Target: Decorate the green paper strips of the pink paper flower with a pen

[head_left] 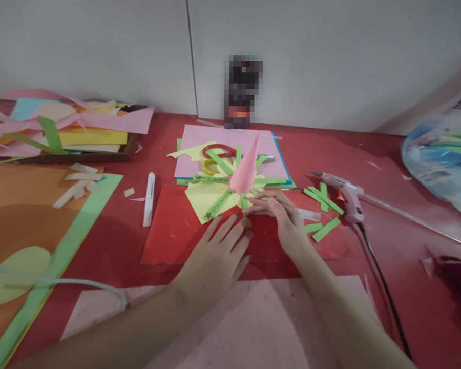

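Note:
A pink paper cone (245,171) stands point up on a pale yellow paper shape, with green paper strips radiating from its base. Two of the strips on the left, one of them a patterned strip (218,204), carry dark curls and star marks. My left hand (225,243) lies palm down on the red sheet, fingers spread, fingertips at the near end of the front strip. My right hand (286,218) is closed round a white pen (307,214), its fingers beside that strip. The pen's tip is hidden by my fingers.
Loose green strips (322,197) and a pink glue gun (343,192) with a black cord lie to the right. Red-handled scissors (219,150) rest on stacked paper behind the cone. A white marker (149,200) and a box of paper scraps (132,146) are left.

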### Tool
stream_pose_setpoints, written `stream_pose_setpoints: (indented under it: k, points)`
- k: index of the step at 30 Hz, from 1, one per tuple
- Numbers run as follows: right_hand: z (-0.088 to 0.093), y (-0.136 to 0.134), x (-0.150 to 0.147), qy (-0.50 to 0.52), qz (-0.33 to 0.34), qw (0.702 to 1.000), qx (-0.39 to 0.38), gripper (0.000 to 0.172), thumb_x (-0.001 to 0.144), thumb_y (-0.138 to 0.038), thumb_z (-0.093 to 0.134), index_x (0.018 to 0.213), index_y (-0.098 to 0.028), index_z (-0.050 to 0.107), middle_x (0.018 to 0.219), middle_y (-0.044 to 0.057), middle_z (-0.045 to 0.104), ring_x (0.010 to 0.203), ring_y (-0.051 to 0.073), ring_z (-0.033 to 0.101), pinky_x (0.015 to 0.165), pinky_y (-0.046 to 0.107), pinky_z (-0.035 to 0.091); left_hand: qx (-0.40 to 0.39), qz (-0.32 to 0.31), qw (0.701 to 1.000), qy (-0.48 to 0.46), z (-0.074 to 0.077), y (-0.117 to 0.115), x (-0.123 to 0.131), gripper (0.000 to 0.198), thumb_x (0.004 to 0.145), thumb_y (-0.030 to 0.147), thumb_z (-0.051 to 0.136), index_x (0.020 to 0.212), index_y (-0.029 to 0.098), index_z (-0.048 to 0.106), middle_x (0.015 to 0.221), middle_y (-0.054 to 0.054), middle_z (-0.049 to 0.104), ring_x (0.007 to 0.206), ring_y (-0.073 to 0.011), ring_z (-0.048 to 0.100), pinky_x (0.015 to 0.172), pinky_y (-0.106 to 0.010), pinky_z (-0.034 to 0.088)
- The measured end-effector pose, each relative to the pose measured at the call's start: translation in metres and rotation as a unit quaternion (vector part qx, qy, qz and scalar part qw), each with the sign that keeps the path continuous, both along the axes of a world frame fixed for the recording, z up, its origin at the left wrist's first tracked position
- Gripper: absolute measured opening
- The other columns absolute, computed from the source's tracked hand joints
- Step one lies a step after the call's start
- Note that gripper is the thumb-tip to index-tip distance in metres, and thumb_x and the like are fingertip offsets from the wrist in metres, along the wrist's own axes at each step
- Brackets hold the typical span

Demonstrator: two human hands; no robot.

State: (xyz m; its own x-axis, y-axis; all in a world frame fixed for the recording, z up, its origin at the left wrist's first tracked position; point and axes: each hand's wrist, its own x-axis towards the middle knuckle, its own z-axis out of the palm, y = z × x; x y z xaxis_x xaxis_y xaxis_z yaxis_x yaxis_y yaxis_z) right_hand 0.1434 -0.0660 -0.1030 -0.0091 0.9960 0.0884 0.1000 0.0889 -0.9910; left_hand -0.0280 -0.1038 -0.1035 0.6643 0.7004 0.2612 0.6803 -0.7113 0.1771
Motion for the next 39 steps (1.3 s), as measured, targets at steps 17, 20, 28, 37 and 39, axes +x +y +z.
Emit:
stream_pose_setpoints:
  k: [17,20,28,37,39]
  points:
    - [0.0009,-0.0001,-0.0004,0.000,0.001,1.000,0.001,0.019,0.089,-0.033,0.042,0.096,-0.024,0.057,0.082,0.002,0.070,0.078,0.018,0.067,0.075,0.033,0.051,-0.003,-0.005,1.000,-0.020,0.0019,0.0009,-0.0004,0.032,0.091,0.021,0.037,0.119,0.015,0.052,0.115,-0.006,0.058,0.113,-0.0224,0.048,0.103,-0.042,0.033]
    - [0.0009,-0.0002,-0.0004,-0.003,-0.002,1.000,0.000,0.020,0.089,-0.034,0.042,0.097,-0.024,0.057,0.082,0.002,0.070,0.080,0.018,0.067,0.075,0.033,0.051,-0.003,-0.006,0.999,-0.036,0.0019,0.0011,-0.0004,0.032,0.091,0.022,0.038,0.119,0.016,0.052,0.116,-0.006,0.058,0.114,-0.0218,0.048,0.102,-0.041,0.034]
    - [0.0000,-0.0006,0.0002,-0.008,0.010,1.000,0.005,0.020,0.089,-0.033,0.041,0.099,-0.024,0.056,0.078,0.001,0.070,0.080,0.018,0.067,0.076,0.033,0.051,-0.010,-0.011,0.999,-0.031,-0.0009,0.0016,-0.0015,0.035,0.091,0.026,0.039,0.123,0.014,0.049,0.124,-0.006,0.054,0.118,-0.0222,0.045,0.101,-0.039,0.035]
    - [0.0086,0.0003,-0.0003,-0.092,-0.082,0.991,0.059,0.018,0.086,-0.032,0.049,0.078,-0.022,0.061,0.074,0.002,0.069,0.088,0.019,0.065,0.087,0.033,0.046,-0.003,-0.009,1.000,-0.025,-0.0018,0.0004,0.0000,0.035,0.092,0.026,0.037,0.123,0.014,0.049,0.125,-0.006,0.054,0.119,-0.0225,0.044,0.101,-0.040,0.034]
    - [0.0083,0.0009,-0.0003,-0.081,-0.084,0.992,0.055,0.011,0.084,-0.032,0.053,0.081,-0.023,0.056,0.066,0.000,0.067,0.085,0.021,0.066,0.082,0.034,0.048,-0.004,-0.008,1.000,-0.024,-0.0016,0.0005,0.0001,0.035,0.092,0.026,0.038,0.123,0.014,0.049,0.125,-0.006,0.054,0.119,-0.0226,0.045,0.101,-0.040,0.035]
